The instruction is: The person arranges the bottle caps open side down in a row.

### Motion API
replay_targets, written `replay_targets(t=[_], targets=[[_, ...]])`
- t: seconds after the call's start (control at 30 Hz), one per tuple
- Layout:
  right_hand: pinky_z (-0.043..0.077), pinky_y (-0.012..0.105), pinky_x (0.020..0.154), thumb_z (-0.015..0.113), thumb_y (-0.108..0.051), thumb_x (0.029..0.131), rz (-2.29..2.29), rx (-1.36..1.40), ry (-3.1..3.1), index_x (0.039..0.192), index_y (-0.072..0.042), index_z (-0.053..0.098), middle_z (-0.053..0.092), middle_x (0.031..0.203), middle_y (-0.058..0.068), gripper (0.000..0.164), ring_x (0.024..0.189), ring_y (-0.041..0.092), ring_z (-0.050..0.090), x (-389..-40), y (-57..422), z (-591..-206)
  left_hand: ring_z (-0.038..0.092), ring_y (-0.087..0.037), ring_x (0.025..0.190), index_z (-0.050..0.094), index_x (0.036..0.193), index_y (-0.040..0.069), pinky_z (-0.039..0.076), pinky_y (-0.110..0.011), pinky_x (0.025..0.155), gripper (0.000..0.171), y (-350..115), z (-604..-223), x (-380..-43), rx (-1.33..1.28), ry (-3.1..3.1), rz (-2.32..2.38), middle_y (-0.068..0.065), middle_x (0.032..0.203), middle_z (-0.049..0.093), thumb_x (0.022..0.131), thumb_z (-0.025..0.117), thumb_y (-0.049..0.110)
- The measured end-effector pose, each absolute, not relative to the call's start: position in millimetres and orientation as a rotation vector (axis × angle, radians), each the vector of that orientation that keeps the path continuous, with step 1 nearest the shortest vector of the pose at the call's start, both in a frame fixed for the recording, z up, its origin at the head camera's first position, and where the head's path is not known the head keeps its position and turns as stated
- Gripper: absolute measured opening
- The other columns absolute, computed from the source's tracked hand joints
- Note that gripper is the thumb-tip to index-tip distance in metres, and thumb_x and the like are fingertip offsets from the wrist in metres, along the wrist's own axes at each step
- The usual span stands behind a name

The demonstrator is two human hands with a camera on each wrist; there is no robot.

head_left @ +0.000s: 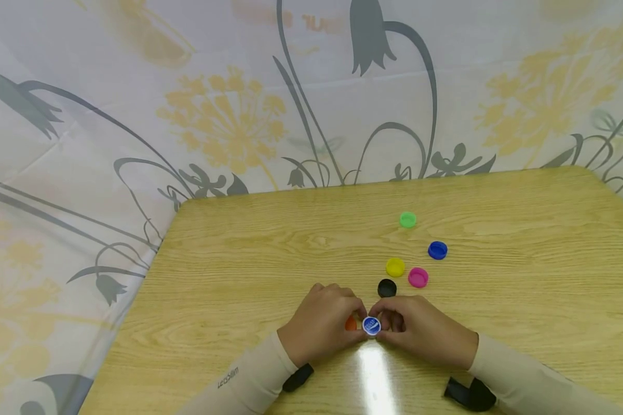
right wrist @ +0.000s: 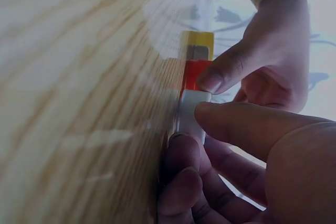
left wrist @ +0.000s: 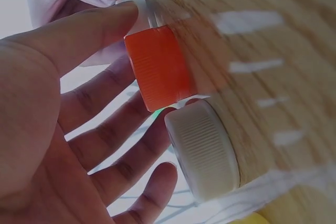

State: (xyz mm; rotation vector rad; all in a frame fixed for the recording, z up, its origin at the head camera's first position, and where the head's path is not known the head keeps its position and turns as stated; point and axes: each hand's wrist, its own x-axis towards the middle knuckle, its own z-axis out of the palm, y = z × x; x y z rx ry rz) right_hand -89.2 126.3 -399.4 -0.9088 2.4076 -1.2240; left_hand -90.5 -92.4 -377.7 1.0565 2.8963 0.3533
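Floral backdrop (head_left: 228,115): hangs beyond both hands, behind the table.
Wooden table (head_left: 259,248): extends beneath both hands.
Left hand (head_left: 319,323): thumb and forefinger pinch the blue-topped white cap (head_left: 371,326).
Right hand (head_left: 426,329): thumb and forefinger pinch the same cap from the opposite side.
Held cap position: between the fingertips of both hands.
Orange cap (head_left: 351,323): between left thumb and forefinger, beside the held cap.
Ribbed white cap (left wrist: 202,150): near the left fingers, beside the orange cap.
Black cap (head_left: 387,289): just beyond the right forefinger.
Pink cap (head_left: 418,278), yellow cap (head_left: 395,267): beyond the right hand.
Blue cap (head_left: 438,250): farther beyond it.
Green cap (head_left: 407,219): farthest from it.
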Motion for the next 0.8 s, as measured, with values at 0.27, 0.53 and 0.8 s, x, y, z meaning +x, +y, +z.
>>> replay_targets(t=[0.27,0.53,0.8], targets=[[0.050,0.020,0.062,0.073,-0.015,0.091,-1.213,-0.902,2.418,0.108,-0.009,0.071,0.061,0.080,-0.012,0.018,0.070,-0.002,0.054,-89.7,125.6,-400.1,0.060,-0.006,0.086,0.076,0.094,0.024,0.039,-0.022,0.072,0.026,-93.2,-379.0,-89.7,1.074,2.917,0.313,0.012,0.095,0.071,0.082,0.080,0.047],[0.050,0.020,0.062,0.073,-0.015,0.091,-1.215,-0.899,2.416,0.108,-0.009,0.071,0.061,0.080,-0.012,0.018,0.070,-0.002,0.054,-89.8,126.2,-399.5,0.061,-0.007,0.089,0.076,0.095,0.025,0.042,-0.023,0.073,0.024,-92.3,-378.1,-89.2,1.079,2.919,0.268,0.011,0.099,0.071,0.083,0.080,0.045],[0.051,0.020,0.062,0.074,-0.016,0.090,-1.217,-0.905,2.397,0.111,-0.008,0.069,0.062,0.081,-0.012,0.023,0.070,-0.002,0.055,-90.2,126.7,-397.4,0.063,-0.010,0.091,0.076,0.098,0.023,0.046,-0.026,0.076,0.028,-94.5,-375.3,-88.8,1.067,2.908,0.255,0.009,0.102,0.071,0.084,0.078,0.047]])
